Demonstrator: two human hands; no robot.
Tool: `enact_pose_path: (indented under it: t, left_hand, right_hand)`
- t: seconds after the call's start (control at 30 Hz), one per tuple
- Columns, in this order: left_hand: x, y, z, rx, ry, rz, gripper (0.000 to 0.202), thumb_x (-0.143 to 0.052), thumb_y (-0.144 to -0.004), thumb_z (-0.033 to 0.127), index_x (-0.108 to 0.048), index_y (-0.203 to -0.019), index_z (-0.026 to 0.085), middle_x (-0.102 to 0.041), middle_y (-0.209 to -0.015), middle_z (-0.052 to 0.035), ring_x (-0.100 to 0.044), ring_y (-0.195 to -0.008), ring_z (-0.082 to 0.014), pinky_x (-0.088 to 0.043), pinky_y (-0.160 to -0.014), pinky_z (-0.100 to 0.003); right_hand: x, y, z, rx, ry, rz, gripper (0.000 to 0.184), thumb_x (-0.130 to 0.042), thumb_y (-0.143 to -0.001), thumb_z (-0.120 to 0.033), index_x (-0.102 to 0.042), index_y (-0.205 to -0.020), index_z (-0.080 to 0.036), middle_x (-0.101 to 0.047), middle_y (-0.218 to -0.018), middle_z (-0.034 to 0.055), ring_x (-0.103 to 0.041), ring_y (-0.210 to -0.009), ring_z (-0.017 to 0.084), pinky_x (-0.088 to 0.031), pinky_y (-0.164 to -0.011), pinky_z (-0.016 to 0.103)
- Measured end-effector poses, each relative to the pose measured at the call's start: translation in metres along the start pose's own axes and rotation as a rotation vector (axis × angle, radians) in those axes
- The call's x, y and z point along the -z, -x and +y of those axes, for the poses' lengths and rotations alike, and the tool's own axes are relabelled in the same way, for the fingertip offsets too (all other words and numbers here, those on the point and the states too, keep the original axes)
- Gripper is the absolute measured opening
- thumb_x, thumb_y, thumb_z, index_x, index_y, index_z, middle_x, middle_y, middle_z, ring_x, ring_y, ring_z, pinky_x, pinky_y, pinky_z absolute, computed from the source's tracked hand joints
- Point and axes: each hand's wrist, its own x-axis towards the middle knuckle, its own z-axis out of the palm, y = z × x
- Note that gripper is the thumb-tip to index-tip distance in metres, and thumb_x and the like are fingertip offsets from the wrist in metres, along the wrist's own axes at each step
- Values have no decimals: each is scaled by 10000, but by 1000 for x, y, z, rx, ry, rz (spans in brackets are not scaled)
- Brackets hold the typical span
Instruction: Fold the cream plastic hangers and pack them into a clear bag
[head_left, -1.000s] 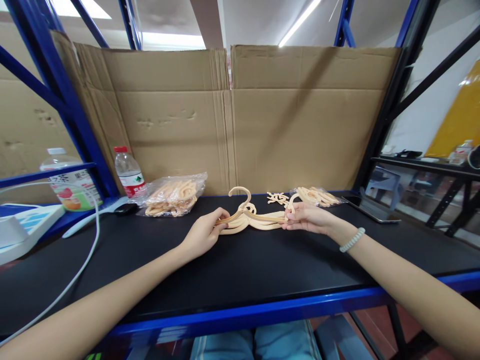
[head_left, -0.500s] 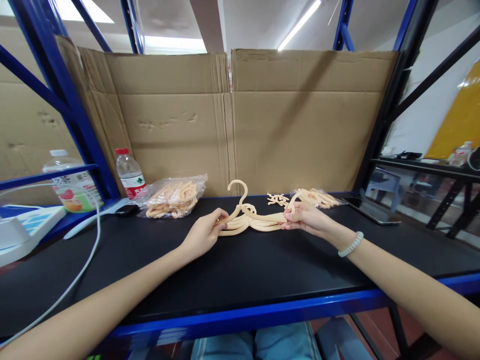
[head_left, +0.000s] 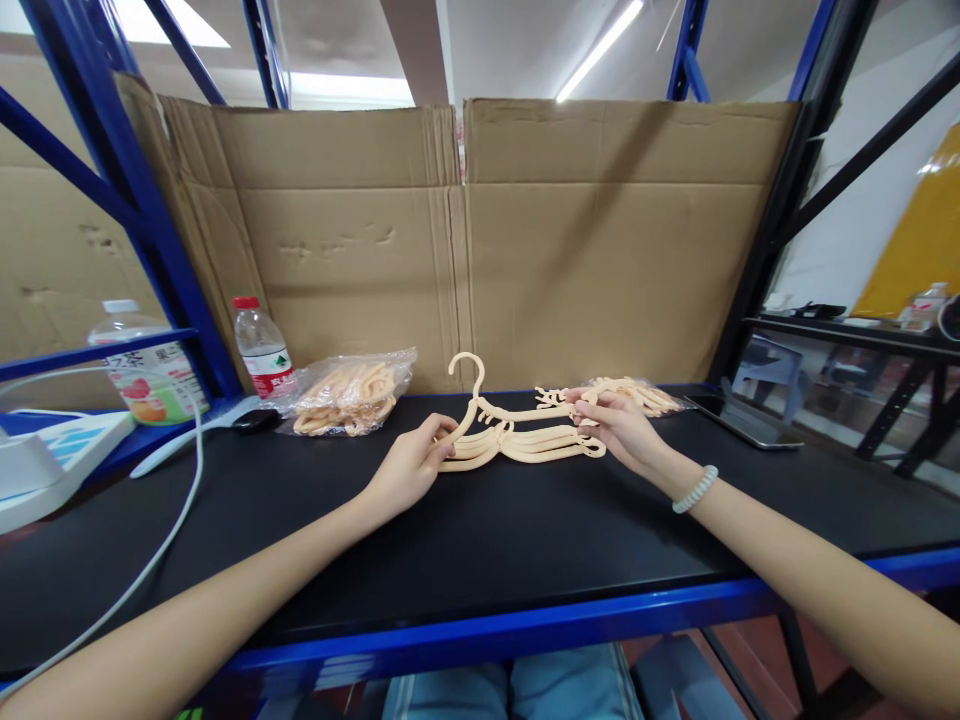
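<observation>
My left hand (head_left: 415, 458) is closed around the lower arm of a cream plastic hanger piece with a hook (head_left: 477, 372); the hook stands upright above the table. Between the fingers of my right hand (head_left: 616, 425) is the outer end of a cream curved hanger arm (head_left: 525, 412). The inner end of that arm lies close against the base of the hook, and whether the two are joined I cannot tell. Below both hands, a stack of cream hangers (head_left: 536, 445) rests on the black tabletop, its left end partly covered by my left hand.
Behind my right hand lie small cream pieces (head_left: 551, 397) and a plastic bag of cream parts (head_left: 645, 396). Another filled bag (head_left: 349, 395) is at left, near a red-capped bottle (head_left: 262, 350). A dark tablet-like slab (head_left: 746, 420) lies right. Cardboard (head_left: 622, 240) stands behind.
The hook has shifted slightly left and up. My right hand has raised the curved arm a little off the stack, showing more of the stacked hangers' right end.
</observation>
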Motion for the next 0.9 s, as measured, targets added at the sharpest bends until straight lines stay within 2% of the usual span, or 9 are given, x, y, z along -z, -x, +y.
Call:
enact_pose_path:
  t: [0.07,0.23,0.33,0.4,0.53,0.63,0.7,0.8,0.9]
  left_hand:
    - [1,-1,0,3,-1,21,173,-430,-861,251,-486,-1015,196,-633,-778,-10,-622,-761,-178,-464,-721,-298]
    - [5,-3,1,-4,-12,72,139,-433,-864,258,-476,-980,194,-629,-796,-18,-617,-767,-181,-463,-716,-303]
    - [10,-3,2,-20,-91,81,116,-431,-866,246,-492,-948,190,-610,-826,-26,-593,-769,-184,-448,-698,-304]
    - [12,-3,4,-56,-181,61,101,-421,-867,221,-502,-918,189,-587,-847,-28,-570,-771,-183,-435,-691,-303]
    - [16,0,9,-160,-292,-37,89,-411,-849,149,-491,-831,184,-532,-865,-31,-529,-759,-168,-422,-676,-284]
    - [18,1,13,-242,-383,-141,96,-435,-826,111,-494,-794,180,-528,-845,-36,-517,-800,-183,-411,-707,-289]
    - [18,2,15,-280,-443,-229,94,-473,-802,93,-513,-790,177,-546,-837,-38,-519,-824,-194,-401,-726,-294]
    - [18,3,15,-270,-449,-366,84,-511,-791,99,-534,-798,180,-572,-831,-31,-538,-800,-186,-399,-711,-277]
    - [15,4,14,-235,-440,-398,66,-502,-814,128,-539,-803,182,-583,-838,-35,-550,-789,-186,-407,-698,-269]
  right_hand:
    - [4,-3,-2,5,-22,-10,170,-784,-664,-280,-679,-738,-169,-628,-959,25,-556,-676,75,-500,-585,183]
    - [22,-12,-13,-1,32,-36,237,-774,-672,-341,-704,-838,-188,-602,-694,-2,-548,-626,92,-491,-589,214]
    - [38,-16,-22,-12,276,-97,266,-803,-627,-338,-689,-803,-175,-639,-738,14,-576,-644,113,-496,-613,248]
    - [48,-18,-28,-54,501,-217,284,-798,-628,-358,-678,-800,-166,-657,-751,26,-587,-639,127,-485,-600,260]
    - [62,-20,-36,-129,866,-496,316,-773,-638,-415,-672,-804,-166,-671,-758,30,-593,-666,140,-447,-574,242]
    - [65,-20,-40,-185,990,-619,311,-759,-642,-438,-678,-792,-178,-672,-741,21,-589,-646,138,-439,-575,245]
    - [66,-19,-40,-231,1013,-662,299,-753,-644,-435,-678,-776,-177,-672,-717,20,-592,-634,141,-438,-577,249]
    - [68,-19,-39,-267,1037,-659,295,-757,-624,-427,-672,-743,-171,-673,-692,23,-604,-638,154,-442,-588,257]
    - [71,-20,-36,-267,1081,-613,296,-753,-607,-429,-672,-721,-168,-676,-687,34,-608,-630,168,-449,-590,273]
